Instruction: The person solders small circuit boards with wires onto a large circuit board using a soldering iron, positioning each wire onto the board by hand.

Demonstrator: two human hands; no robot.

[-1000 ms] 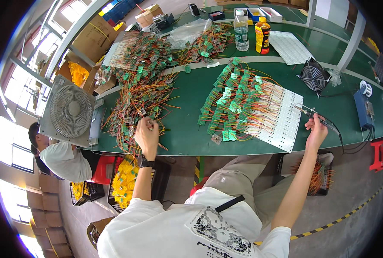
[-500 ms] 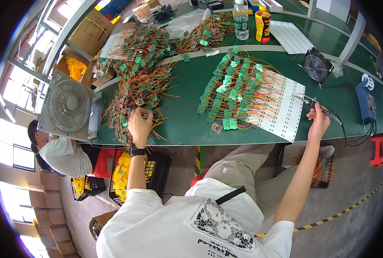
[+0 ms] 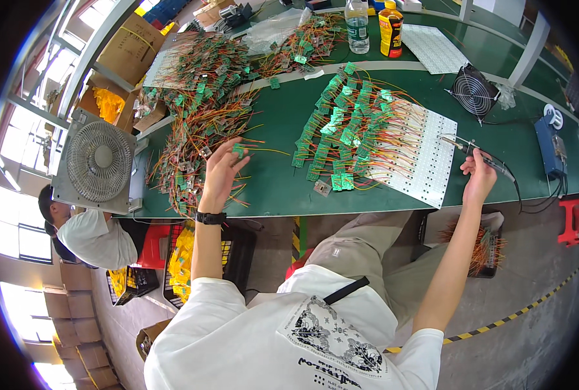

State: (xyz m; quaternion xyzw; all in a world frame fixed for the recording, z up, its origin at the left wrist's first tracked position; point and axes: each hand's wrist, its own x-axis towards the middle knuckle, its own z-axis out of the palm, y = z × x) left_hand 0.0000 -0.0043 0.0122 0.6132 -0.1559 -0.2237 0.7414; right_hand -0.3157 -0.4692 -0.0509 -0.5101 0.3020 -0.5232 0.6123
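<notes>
My right hand (image 3: 478, 179) grips a soldering iron (image 3: 470, 149), whose tip points at the white perforated board (image 3: 426, 156). A black cable trails from the iron. At the right edge of the wire pile, my left hand (image 3: 220, 174) has a small green circuit board (image 3: 239, 149) at its fingertips, with red and yellow wires reaching right. Beneath and beyond that hand spreads a tangled pile of wired circuit boards (image 3: 195, 123). Rows of green circuit boards (image 3: 335, 123) lie mid-table, their wires running onto the white board. One loose board (image 3: 322, 188) sits near the front edge.
A blue soldering station (image 3: 551, 153) with a solder spool stands right, near a black fan (image 3: 473, 94). A grey fan (image 3: 101, 161) is at the left. Two bottles (image 3: 390, 29) and another white board (image 3: 434, 49) stand behind. A seated person (image 3: 97, 237) is at far left.
My left hand has risen from the pile and moved slightly right, fingers more extended, with a wired green board at its fingertips. The right hand keeps the iron over the white board.
</notes>
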